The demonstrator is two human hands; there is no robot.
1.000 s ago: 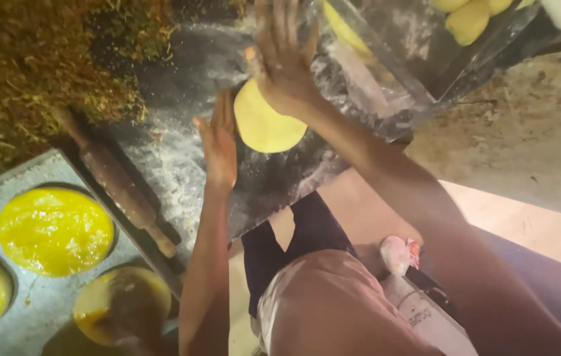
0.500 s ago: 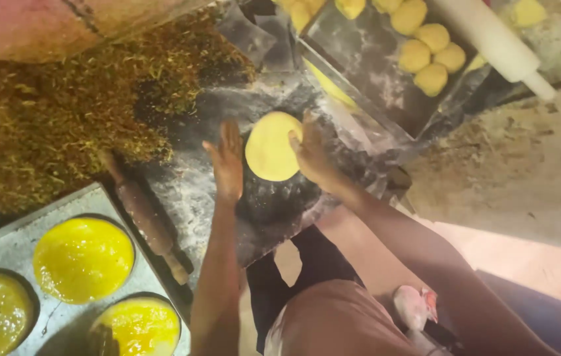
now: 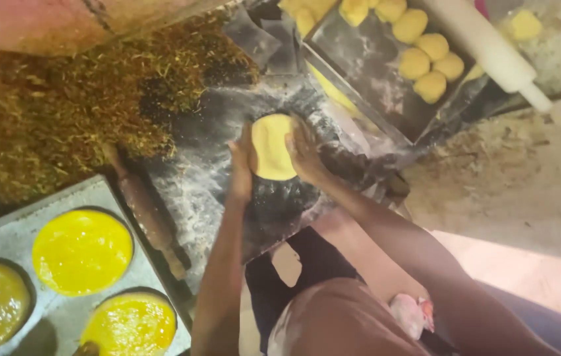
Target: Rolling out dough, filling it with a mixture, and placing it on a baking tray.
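A flat yellow dough disc [image 3: 272,146] sits between the two hands above a dark, flour-dusted board [image 3: 214,178]; the left hand [image 3: 241,165] lies along the disc's left edge and the right hand [image 3: 305,150] along its right edge, which looks like a way of cupping the round and keeping its rim even; whether the disc rests on the board or is lifted just off it cannot be told from this view; the left fingers [image 3: 243,148] are nearly straight and close together, palm turned inward against the dough, open rather than curled; the right fingers [image 3: 297,135] are spread a little and laid over the disc's edge, also open, pressing or steadying and not pinching; neither hand closes round anything; a brown rolling pin [image 3: 148,214] lies on the board just left of the left forearm, set aside within reach; a grey mould tray [image 3: 106,191] at the lower left holds three round wells of glossy yellow filling [image 3: 83,250]; beyond the board a dark tray [image 3: 386,86] carries a cluster of yellow dough balls [image 3: 425,59], near enough to take from; a white rolling pin [image 3: 485,46] lies across that tray's far corner; coarse brown straw-like matter [image 3: 63,112] covers the ground to the upper left.
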